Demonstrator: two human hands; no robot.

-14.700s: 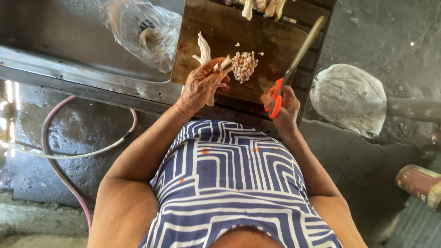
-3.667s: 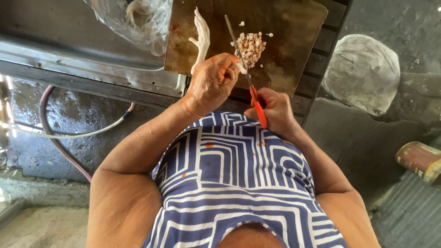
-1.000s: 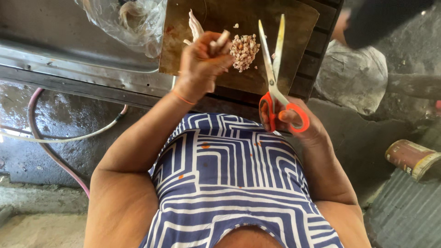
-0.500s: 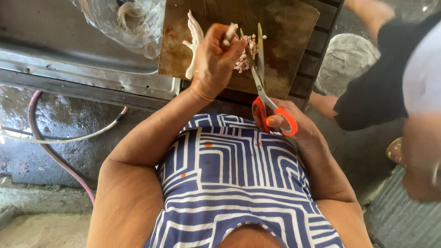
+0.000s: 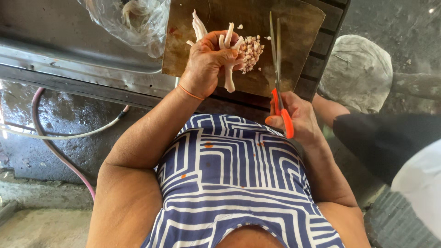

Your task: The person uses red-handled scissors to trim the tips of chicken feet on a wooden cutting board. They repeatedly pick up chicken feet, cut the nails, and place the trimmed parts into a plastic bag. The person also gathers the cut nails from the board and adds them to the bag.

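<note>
Change: scissors [image 5: 277,69] swung right, blades now closed.
Left hand [image 5: 209,62]: fist clutching pale, knobbly strips [image 5: 228,69].
Right hand [image 5: 294,120]: gripping orange handles.
Board [image 5: 298,27]: worn wood beneath chopped bits [image 5: 251,51].

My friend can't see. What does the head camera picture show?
Seen from above, a person's left hand holds pale chicken feet over a wooden board, and the right hand holds orange-handled scissors, nearly shut. A pile of cut bits lies on the board, a plastic bag beside it.
</note>
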